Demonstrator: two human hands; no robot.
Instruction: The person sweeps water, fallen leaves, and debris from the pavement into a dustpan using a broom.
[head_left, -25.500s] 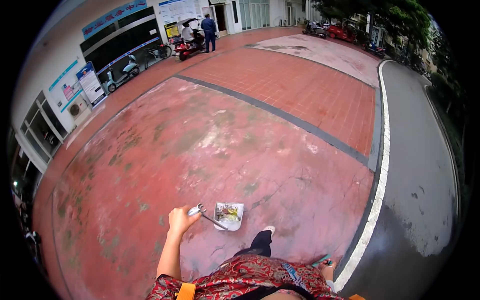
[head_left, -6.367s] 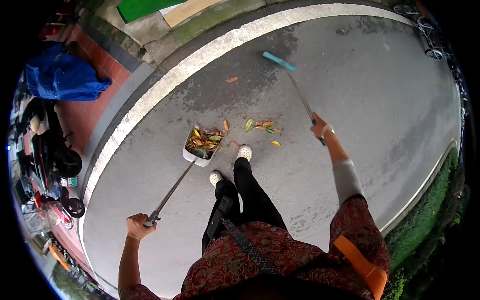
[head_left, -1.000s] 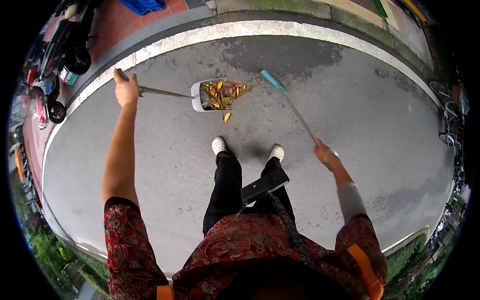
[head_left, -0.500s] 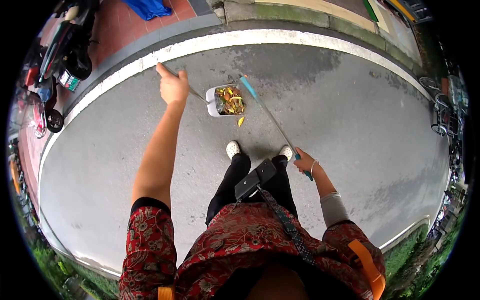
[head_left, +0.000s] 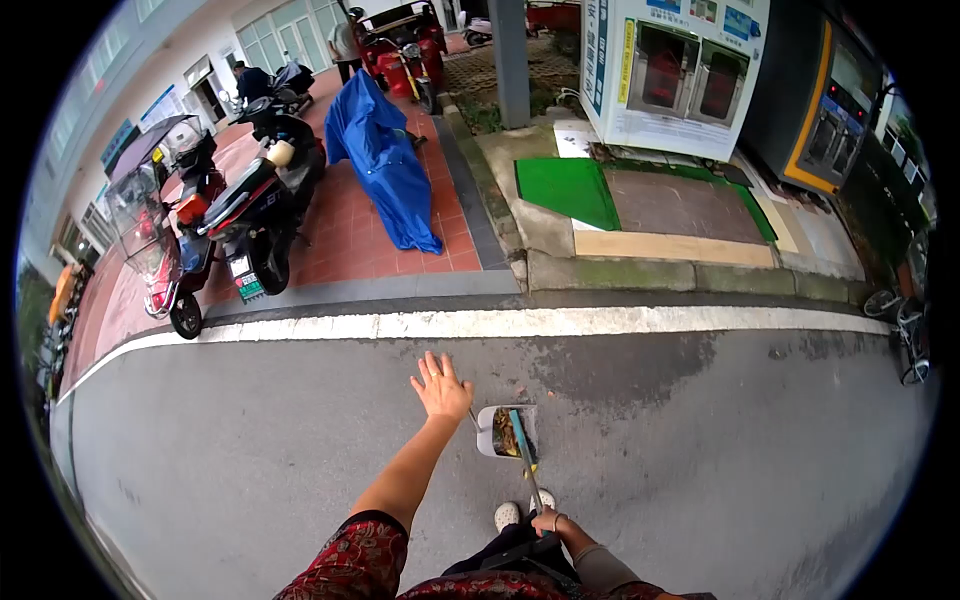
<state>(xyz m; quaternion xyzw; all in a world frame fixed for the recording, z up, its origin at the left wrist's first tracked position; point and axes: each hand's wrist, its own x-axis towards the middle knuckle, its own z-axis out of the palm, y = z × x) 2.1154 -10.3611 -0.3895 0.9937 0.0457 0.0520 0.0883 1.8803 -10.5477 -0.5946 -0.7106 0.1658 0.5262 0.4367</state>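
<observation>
Grey dustpan (head_left: 486,436), brownish leaves (head_left: 505,436) inside (blue broom (head_left: 518,430) overlapping); left grip (head_left: 443,392) splayed, right grip (head_left: 545,521) clamped round broom.

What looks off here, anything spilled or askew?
Minor spill: a yellow leaf lies just outside the dustpan, apart from the leaves inside. Also odd: the left hand has its fingers spread at the dustpan's handle, so its grip is unclear. Nothing looks visibly damaged.
</observation>
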